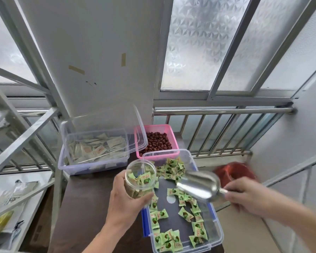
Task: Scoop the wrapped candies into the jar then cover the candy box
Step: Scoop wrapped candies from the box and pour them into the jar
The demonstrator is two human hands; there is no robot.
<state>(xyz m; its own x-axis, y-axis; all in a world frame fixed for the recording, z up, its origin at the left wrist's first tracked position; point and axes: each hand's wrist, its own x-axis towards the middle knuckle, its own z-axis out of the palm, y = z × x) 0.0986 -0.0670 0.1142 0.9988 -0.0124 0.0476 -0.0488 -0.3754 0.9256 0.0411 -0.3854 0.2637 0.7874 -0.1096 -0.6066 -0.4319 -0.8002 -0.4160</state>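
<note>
A clear plastic candy box (219, 232) with blue side clips sits on the dark table, holding scattered green wrapped candies (171, 240). My left hand (124, 203) grips a clear jar (141, 178), tilted over the box's left edge and largely full of green candies. My right hand (248, 198) holds the handle of a metal scoop (199, 185), which hovers above the box with its mouth toward the jar. I cannot see inside the scoop. A clear lid (106, 128) leans against the wall behind the other box.
A second clear box (91, 166) with pale wrapped candies stands at the back left. A pink basket (173, 139) of red dates sits behind the candy box. A red object (233, 172) lies to the right. Metal shelving (16, 143) borders the left; a railing (217, 111) runs behind.
</note>
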